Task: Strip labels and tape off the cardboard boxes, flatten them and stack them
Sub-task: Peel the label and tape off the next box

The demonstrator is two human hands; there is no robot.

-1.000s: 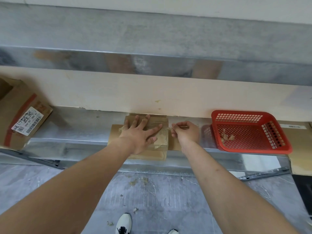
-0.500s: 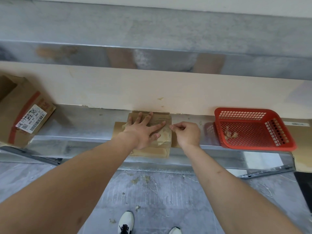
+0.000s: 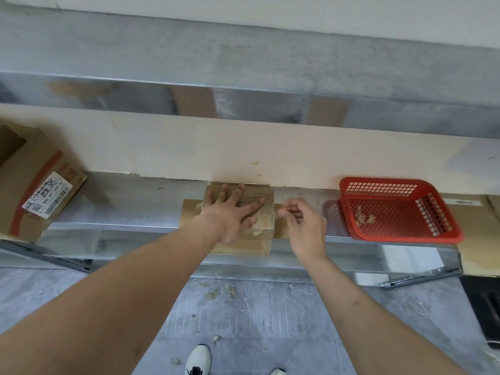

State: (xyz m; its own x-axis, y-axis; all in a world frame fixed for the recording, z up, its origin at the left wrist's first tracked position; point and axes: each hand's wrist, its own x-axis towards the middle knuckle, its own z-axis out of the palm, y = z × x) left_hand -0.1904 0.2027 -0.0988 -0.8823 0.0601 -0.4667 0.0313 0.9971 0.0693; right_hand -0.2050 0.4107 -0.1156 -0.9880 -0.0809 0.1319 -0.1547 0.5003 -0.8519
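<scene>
left hand [image 3: 230, 215] flat on flattened box [image 3: 259, 244]; right hand [image 3: 303, 223] pinching tape

Two hands [image 3: 232, 215] [image 3: 303, 226], two cardboard boxes [image 3: 251, 212] [image 3: 35, 182], one red basket [image 3: 400, 209].

— How are the hands placed?
— The left hand [image 3: 232, 215] lies palm down, fingers straight and spread, arm reaching forward.
— And the other?
— The right hand [image 3: 304, 223] sits just right of it, fingers curled, thumb and fingertips pinched together; it is slightly blurred. Both forearms are bare.
</scene>
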